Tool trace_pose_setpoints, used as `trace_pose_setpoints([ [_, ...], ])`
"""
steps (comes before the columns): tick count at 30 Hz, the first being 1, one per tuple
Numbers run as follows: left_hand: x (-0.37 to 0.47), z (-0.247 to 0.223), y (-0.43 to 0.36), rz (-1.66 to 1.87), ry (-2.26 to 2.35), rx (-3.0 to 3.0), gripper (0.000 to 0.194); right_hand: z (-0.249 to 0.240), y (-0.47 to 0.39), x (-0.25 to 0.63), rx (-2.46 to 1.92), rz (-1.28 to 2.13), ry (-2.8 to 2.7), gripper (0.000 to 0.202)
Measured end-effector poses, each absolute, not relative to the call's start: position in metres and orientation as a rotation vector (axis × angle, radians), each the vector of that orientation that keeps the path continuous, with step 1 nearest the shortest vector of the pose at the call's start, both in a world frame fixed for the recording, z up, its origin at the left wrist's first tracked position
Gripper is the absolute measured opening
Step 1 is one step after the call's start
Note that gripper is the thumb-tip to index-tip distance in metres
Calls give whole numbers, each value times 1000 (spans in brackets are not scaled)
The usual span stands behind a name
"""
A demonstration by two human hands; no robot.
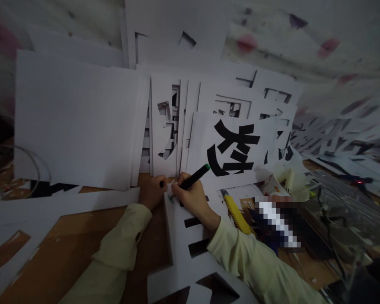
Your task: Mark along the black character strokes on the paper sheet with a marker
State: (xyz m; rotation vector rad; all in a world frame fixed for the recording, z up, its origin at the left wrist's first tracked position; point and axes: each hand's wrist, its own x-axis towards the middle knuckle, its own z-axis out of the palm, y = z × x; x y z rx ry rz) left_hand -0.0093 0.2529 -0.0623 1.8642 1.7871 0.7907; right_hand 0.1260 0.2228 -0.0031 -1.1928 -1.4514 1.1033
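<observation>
My right hand is closed round a black marker with a green end, its tip down at the upper left corner of a white cut-out board. A small green mark shows on the board by the tip. Next to that corner, my left hand is curled shut, and a small black cap pokes out of its fingers. The board has several dark cut-out slots and lies on the brown table. Behind my hands leans a white sheet with a black printed character.
Blank white boards stand upright at the left, beside several boards with cut-out characters. To the right lie a yellow utility knife, a paper cup and cables. A patterned cloth hangs at the back.
</observation>
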Motion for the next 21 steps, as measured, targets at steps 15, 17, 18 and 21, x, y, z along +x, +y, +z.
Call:
trace_pose_setpoints([
  [15,-10,-66,253,811,1761,1851,19,-4,227,128,-1207,985,-1461,29],
  [17,-10,-66,253,811,1768,1854,19,-4,226,127,-1209,989,-1475,29],
  [18,-10,-65,253,810,1770,1855,19,-3,226,127,-1207,989,-1478,29],
  [21,-10,-65,254,806,1767,1858,18,-3,226,126,-1198,1011,-1474,31],
])
